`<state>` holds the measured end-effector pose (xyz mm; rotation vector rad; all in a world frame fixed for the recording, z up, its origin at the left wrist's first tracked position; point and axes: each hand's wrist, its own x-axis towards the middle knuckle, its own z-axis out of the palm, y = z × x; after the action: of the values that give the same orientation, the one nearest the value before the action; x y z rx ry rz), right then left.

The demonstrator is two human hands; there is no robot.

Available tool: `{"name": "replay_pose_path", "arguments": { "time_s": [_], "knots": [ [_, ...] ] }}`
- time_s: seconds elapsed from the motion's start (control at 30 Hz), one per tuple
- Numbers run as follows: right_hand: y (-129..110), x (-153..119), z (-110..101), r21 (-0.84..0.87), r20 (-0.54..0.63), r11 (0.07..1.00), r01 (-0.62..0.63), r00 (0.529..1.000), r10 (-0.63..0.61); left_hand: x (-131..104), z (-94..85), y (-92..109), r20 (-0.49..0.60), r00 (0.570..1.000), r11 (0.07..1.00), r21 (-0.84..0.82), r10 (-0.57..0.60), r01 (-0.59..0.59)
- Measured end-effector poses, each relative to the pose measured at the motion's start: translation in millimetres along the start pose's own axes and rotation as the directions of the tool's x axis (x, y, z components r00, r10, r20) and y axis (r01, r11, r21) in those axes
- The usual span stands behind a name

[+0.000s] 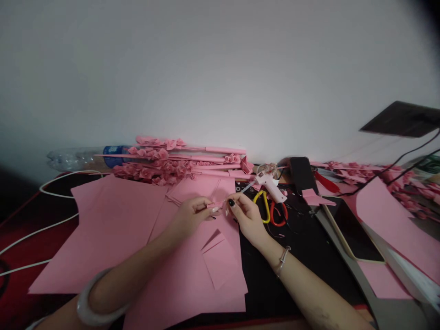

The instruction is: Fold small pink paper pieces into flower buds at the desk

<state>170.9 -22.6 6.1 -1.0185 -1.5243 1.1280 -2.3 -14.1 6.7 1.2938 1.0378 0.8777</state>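
Note:
Between my two hands is a small folded piece of pink paper (216, 205), held above a stack of pink sheets. My left hand (195, 214) pinches its left end between thumb and fingers. On the other end, my right hand (244, 215) has its fingertips closed at the paper's edge; the fingers partly hide it. Just below lie small cut pink squares (220, 261) on the large pink sheets (172, 284). Beyond my right hand rest a white glue gun (271, 185) and scissors with a yellow and a red handle loop (279, 215).
Pink paper flowers on stems (165, 167) lie along the wall, with a clear plastic bottle (75, 159) at their left. To the right are a black phone (300, 172), a larger phone-like device (354, 229) and more pink paper (395, 224). White cables (44, 229) cross the left side.

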Motion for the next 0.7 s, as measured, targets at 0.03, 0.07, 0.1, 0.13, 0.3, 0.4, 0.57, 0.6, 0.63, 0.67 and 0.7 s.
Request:
{"name": "replay_pose_path", "arguments": {
  "time_s": [0.03,0.07,0.1,0.13,0.3,0.4,0.57,0.6,0.63,0.67,0.7],
  "knots": [
    [-0.1,0.0,0.0,0.0,-0.001,1.0,0.0,1.0,0.0,-0.1,0.0,0.0,-0.001,1.0,1.0,0.005,0.004,-0.004],
    [-0.3,0.1,0.1,0.0,-0.001,1.0,-0.002,1.0,0.002,-0.2,0.0,0.4,-0.001,1.0,1.0,0.011,0.005,-0.005],
    [-0.6,0.1,0.2,-0.001,0.0,1.0,-0.004,1.0,0.004,-0.4,0.1,0.9,-0.003,1.0,1.0,0.018,0.002,-0.002],
    [-1.0,0.2,0.3,-0.007,0.001,1.0,-0.006,1.0,0.006,-0.5,0.1,1.5,-0.004,1.0,1.0,0.024,0.0,0.0],
    [-1.7,0.5,1.4,-0.1,0.033,0.995,0.013,0.999,-0.009,-0.2,0.4,2.9,0.003,1.0,0.999,0.034,-0.011,0.011],
    [0.9,0.7,2.0,-0.17,0.087,0.985,-0.002,0.996,0.017,0.2,1.2,1.6,-0.001,1.0,0.998,0.053,-0.017,0.017],
    [6.4,1.6,1.5,-0.265,0.093,0.964,-0.019,0.995,0.045,-0.3,2.1,-3.2,0.04,0.999,0.996,0.09,0.005,-0.009],
    [7.1,1.8,1.3,-0.27,0.086,0.963,-0.021,0.995,0.046,-0.5,1.8,-4.1,0.051,0.998,0.994,0.102,0.023,-0.028],
    [7.5,2.0,1.1,-0.268,0.08,0.963,-0.024,0.996,0.047,-0.6,1.4,-4.7,0.061,0.998,0.994,0.103,0.034,-0.041],
    [7.7,2.1,1.0,-0.257,0.072,0.966,-0.032,0.996,0.052,-0.7,0.9,-5.0,0.072,0.997,0.995,0.088,0.035,-0.041],
    [7.7,2.2,0.9,-0.238,0.068,0.97,-0.046,0.996,0.064,-0.7,0.4,-4.9,0.081,0.996,0.998,0.059,0.025,-0.03]
  ]
}}
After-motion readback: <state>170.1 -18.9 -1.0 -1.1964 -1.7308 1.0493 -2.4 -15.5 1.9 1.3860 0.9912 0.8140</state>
